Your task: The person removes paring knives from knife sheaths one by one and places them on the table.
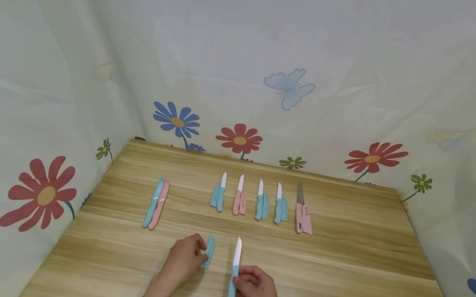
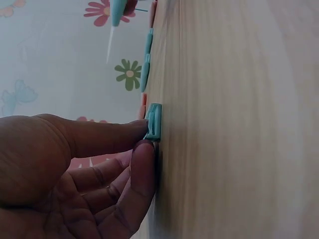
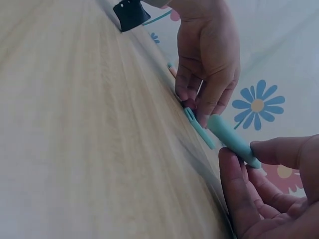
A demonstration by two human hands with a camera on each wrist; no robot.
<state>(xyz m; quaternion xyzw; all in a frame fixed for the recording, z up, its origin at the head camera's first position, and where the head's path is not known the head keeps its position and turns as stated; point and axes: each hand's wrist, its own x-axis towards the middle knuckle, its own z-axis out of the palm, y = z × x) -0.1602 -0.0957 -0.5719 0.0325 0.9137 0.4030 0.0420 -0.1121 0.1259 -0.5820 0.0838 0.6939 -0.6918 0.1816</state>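
Eight knives in play here, and six of them have their blades bared! The right hand (image 1: 259,288) has the near one, a teal-handled paring knife (image 1: 235,271) with a white blade, its handle pinched between thumb and fingers, raised off the wooden table (image 1: 339,261) with the tip pointing to the far edge. Over on the other side, the left hand (image 1: 183,257) has thumb and finger closed on a loose teal sheath (image 1: 211,248) low at the tabletop, left of that knife and well apart from it, bare wood between.

Count the back row: five bare knives, five sheaths, one beside each! From the left, a teal knife (image 1: 221,199) with its sheath (image 1: 214,196) on the left; then a pink knife (image 1: 237,201), two more teal knives (image 1: 259,206), and a pink knife with a grey blade (image 1: 299,214), all four with covers on the right. That makes six separate sheaths.

Out left, two more lie side by side, blades covered: one teal (image 1: 153,203), one pink (image 1: 160,204).

All around, a pale cloth (image 1: 340,48) printed with flowers and butterflies; three big red blooms show from the head. From the right wrist, a black strap-like piece (image 3: 130,15) sits by the left sleeve, and the raised handle hides the paring knife's blade.
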